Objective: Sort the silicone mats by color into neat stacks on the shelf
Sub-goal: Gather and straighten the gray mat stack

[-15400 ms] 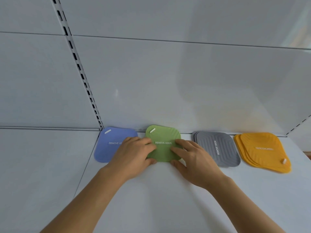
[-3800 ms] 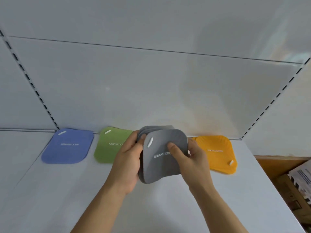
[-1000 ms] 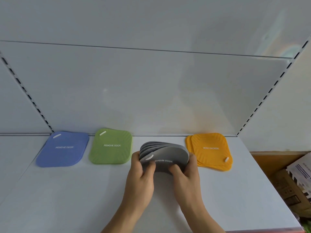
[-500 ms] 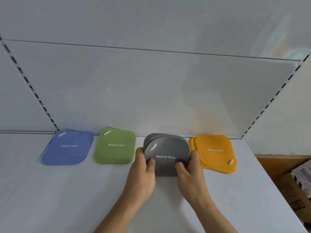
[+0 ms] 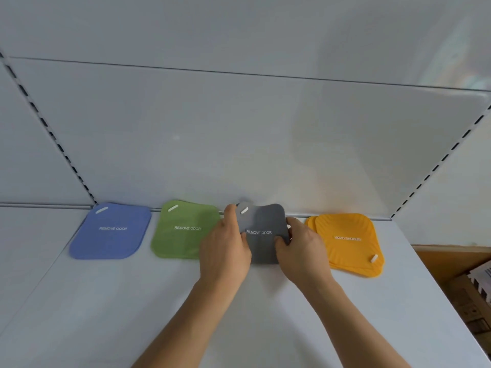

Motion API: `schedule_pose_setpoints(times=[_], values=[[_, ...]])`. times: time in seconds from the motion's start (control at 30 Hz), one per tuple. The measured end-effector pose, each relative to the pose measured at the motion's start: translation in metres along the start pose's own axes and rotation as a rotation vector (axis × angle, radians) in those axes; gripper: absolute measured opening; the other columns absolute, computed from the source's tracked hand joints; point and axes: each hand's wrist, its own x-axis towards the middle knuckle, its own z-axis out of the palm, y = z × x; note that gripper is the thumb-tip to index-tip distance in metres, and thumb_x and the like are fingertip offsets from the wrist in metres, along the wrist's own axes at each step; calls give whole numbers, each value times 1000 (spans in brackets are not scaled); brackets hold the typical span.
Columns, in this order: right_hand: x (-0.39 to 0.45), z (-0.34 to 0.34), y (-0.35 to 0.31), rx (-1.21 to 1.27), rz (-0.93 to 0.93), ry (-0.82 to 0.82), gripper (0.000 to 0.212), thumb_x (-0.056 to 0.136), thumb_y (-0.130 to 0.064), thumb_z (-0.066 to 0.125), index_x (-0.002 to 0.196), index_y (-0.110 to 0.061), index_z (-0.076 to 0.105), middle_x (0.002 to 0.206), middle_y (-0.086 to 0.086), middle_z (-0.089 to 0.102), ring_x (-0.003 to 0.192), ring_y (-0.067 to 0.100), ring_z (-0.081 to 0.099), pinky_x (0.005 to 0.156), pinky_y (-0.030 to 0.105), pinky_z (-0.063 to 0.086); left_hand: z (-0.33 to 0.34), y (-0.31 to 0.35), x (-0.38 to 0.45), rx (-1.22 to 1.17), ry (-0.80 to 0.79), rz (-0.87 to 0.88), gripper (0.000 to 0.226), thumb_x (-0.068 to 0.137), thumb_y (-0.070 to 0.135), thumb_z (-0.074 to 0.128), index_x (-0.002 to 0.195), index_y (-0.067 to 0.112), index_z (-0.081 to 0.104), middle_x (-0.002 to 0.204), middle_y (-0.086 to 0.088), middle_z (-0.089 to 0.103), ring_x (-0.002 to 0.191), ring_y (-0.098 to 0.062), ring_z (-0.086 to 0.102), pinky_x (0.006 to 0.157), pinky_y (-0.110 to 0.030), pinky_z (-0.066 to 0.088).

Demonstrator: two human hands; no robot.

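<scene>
Both hands, left [image 5: 225, 251] and right [image 5: 303, 251], pinch the stack of grey silicone mats [image 5: 263, 227] between the green [image 5: 183, 229] and orange stacks [image 5: 348, 240] on the white shelf [image 5: 132, 301]. Next, squaring and letting go.

Both arms reach forward, left hand [image 5: 225, 251] and right hand [image 5: 303, 252] with curled fingers.
</scene>
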Motion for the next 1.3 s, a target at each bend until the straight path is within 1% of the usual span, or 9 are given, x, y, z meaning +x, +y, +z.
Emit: schedule_pose_setpoints(times=[0.1, 0.2, 0.37, 0.57, 0.8, 0.87, 0.97, 1.1, 1.3], values=[[2, 7, 5, -46, -47, 34, 50, 89, -20, 64, 138, -16, 57, 96, 3, 73, 89, 29, 64, 66, 31, 36, 5, -4, 3, 27, 14, 13, 61, 93, 16, 67, 145, 23, 38, 126, -6, 55, 99, -37, 67, 71, -46, 55], [1, 9, 6, -64, -80, 61, 56, 88, -20, 65, 142, -15, 54, 99, 5, 73, 91, 32, 65, 68, 34, 41, 12, -9, 3, 93, 42, 84, 55, 86, 9, 73, 136, 19, 53, 124, -7, 56, 84, -38, 69, 62, -42, 50], [0, 11, 8, -58, -128, 107, 55, 88, -12, 65, 141, -17, 53, 101, 7, 72, 88, 33, 62, 66, 35, 41, 16, -10, 5, 206, 5, 139, 31, 74, 0, 77, 100, 12, 66, 110, -8, 61, 62, -39, 63, 53, -42, 46], [1, 13, 12, -94, -113, 83, 51, 89, -16, 63, 140, -14, 54, 102, 10, 72, 89, 36, 64, 68, 40, 49, 21, -11, 6, 240, 0, 144, 25, 71, -1, 80, 88, 12, 66, 109, -7, 61, 59, -36, 61, 54, -41, 45], [-1, 12, 17, -335, -177, 123, 31, 90, -27, 64, 119, -17, 68, 111, 11, 65, 95, 37, 57, 74, 42, 51, 16, -13, 4, 418, 94, 240, 15, 77, 17, 78, 87, 21, 68, 107, -3, 63, 92, -34, 56, 75, -43, 43], [-1, 5, 21, -361, -262, 119, 30, 89, -37, 57, 111, -22, 71, 115, 7, 64, 104, 36, 57, 78, 42, 53, 9, -16, 1, 375, 34, 360, 12, 83, 35, 72, 87, 25, 69, 103, 3, 65, 96, -30, 58, 81, -44, 46], [-4, -9, 29, -369, -427, -31, 45, 87, -60, 50, 113, -29, 71, 126, 0, 61, 124, 30, 52, 99, 44, 50, -2, -25, -4, 317, -148, 517, 34, 85, 60, 56, 92, 29, 68, 99, 10, 64, 103, -23, 58, 89, -41, 47], [1, -20, 41, -391, -507, -213, 58, 86, -69, 50, 131, -36, 63, 138, -7, 55, 136, 25, 45, 108, 42, 46, -6, -32, 2, 280, -231, 570, 33, 86, 55, 60, 105, 29, 67, 108, 12, 63, 109, -21, 57, 93, -39, 48], [5, -22, 44, -388, -537, -209, 54, 91, -67, 50, 133, -36, 63, 138, -5, 57, 133, 24, 48, 106, 41, 48, -10, -41, 9, 215, -245, 604, 32, 86, 53, 67, 108, 30, 70, 111, 14, 65, 110, -18, 59, 94, -36, 49]])
